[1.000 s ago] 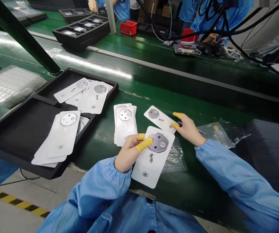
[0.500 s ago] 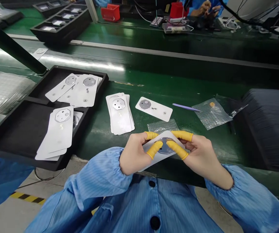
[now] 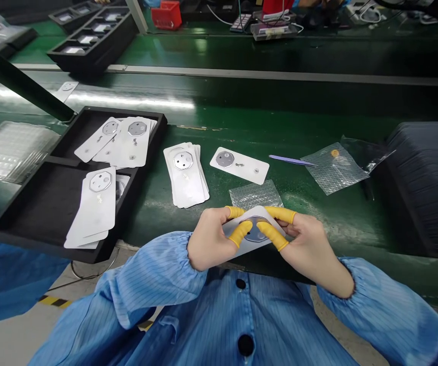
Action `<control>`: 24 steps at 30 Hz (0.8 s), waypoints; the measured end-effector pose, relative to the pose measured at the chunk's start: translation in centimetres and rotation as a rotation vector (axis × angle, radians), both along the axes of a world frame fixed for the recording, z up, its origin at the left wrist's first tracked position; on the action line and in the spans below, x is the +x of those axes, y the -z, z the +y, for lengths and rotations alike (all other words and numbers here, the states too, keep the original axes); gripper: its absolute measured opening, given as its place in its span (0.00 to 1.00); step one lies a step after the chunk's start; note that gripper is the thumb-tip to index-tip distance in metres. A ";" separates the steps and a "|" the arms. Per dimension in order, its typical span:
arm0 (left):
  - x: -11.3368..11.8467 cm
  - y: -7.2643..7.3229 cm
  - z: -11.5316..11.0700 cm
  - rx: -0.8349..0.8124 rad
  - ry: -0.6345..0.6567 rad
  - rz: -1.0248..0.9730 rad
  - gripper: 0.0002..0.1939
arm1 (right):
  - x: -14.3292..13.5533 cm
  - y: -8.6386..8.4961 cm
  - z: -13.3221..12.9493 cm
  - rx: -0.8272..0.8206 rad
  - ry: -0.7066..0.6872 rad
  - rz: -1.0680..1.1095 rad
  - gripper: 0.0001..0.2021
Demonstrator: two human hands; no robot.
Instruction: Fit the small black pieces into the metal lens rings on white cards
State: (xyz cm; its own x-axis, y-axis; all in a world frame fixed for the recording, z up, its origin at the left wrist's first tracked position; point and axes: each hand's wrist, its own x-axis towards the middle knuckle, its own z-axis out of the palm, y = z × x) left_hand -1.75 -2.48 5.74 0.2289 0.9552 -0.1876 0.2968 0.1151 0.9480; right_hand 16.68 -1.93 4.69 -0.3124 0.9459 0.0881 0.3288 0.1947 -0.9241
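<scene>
Both hands grip one white card (image 3: pixel 243 247) with a grey octagonal panel, tilted over the bench's front edge. My left hand (image 3: pixel 214 239) has thumb and forefinger, in yellow finger cots, pinched on its left side. My right hand (image 3: pixel 304 239) pinches the right side the same way, its thumb on the octagon. The undersides of the fingers are hidden. Just beyond the card lies a piece of bubble wrap (image 3: pixel 259 195). A single printed card (image 3: pixel 239 165) rests farther back, with a stack of similar cards (image 3: pixel 187 178) to its left.
At left, a black divided tray (image 3: pixel 24 203) holds more cards in both compartments. Purple tweezers (image 3: pixel 291 160) and a bubble bag (image 3: pixel 337 170) with an orange dot lie right of centre. A dark stack of trays (image 3: pixel 428 188) stands far right. A blue sleeve (image 3: pixel 8 274) shows at left.
The camera view has shifted slightly, so more of the bubble wrap shows. Both hands keep the same pinch on the card, thumbs on its octagon.
</scene>
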 end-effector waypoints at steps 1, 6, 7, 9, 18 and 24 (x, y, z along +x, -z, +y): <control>-0.1 -0.1 0.2 -0.042 0.014 -0.059 0.12 | 0.0 -0.2 0.1 -0.089 -0.012 0.058 0.12; -0.6 -1.5 0.5 -0.367 0.098 -0.407 0.12 | 0.7 -1.7 0.8 -0.261 -0.039 0.137 0.15; -0.5 -1.8 0.4 -0.413 0.089 -0.456 0.12 | 0.9 -2.1 1.0 -0.260 -0.030 0.124 0.16; -0.3 -2.3 0.2 -0.459 0.043 -0.549 0.10 | 1.2 -2.9 1.4 -0.254 -0.017 0.117 0.16; 0.8 -2.9 0.3 -0.567 -0.129 -0.657 0.12 | 1.3 -5.1 2.8 -0.244 -0.056 0.136 0.11; 0.8 -2.3 0.5 -0.410 -0.079 -0.613 0.07 | 1.2 -4.6 2.5 -0.042 -0.022 0.014 0.11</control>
